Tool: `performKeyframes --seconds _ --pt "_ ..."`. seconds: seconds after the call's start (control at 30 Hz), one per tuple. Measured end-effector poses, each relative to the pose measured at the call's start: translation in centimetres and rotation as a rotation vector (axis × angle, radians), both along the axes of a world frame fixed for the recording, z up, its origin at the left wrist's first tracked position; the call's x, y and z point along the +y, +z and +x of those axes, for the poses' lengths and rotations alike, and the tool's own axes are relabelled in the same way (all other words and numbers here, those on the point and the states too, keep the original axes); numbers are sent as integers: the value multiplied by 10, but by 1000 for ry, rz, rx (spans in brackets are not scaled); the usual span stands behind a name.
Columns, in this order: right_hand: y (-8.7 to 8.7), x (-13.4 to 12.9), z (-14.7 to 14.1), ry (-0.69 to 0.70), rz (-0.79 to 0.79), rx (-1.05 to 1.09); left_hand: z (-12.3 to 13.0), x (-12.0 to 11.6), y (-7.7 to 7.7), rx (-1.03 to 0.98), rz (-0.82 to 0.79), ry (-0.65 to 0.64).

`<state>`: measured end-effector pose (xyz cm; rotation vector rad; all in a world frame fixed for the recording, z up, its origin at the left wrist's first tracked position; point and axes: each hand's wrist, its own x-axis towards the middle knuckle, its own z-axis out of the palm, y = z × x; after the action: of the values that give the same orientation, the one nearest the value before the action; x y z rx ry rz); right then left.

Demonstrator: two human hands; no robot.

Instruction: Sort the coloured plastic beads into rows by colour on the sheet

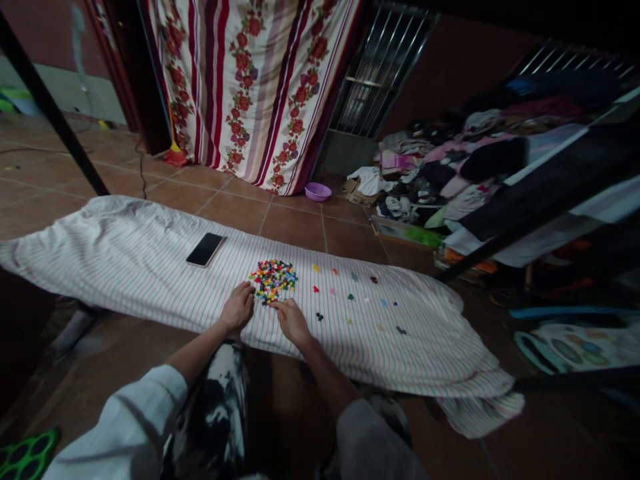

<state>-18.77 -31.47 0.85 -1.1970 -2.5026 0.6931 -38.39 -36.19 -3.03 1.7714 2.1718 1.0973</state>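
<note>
A round pile of small multicoloured pieces [274,279] lies on a striped cloth [150,247]. My left hand [239,307] rests at the pile's lower left edge, fingers bent together; whatever it may hold is hidden. At the lower edge of the pile, my right hand [292,320] has thumb and index finger close together on or beside the pieces; anything between them is too small to name. Right of the pile, small groups sorted by colour are spread out, among them yellow [317,268], red [315,289], dark green [351,297] and black [320,317] pieces.
A phone [205,249] with a dark screen lies on the cloth left of the pile. Beyond are a purple basin [318,192] on the tiled floor, a floral curtain [245,87] and a heap of clothes [440,160]. Dark slanting bars stand at both sides.
</note>
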Motion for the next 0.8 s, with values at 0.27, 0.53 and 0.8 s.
performKeyframes --seconds 0.27,0.53,0.8 --pt "10 -7 -14 -106 22 -108 1 -14 12 91 -46 -133" --pt "17 -13 -25 -112 -14 -196 36 -31 -8 222 36 -43" --pt "22 1 -29 -158 14 -181 34 -30 -13 234 67 -28"
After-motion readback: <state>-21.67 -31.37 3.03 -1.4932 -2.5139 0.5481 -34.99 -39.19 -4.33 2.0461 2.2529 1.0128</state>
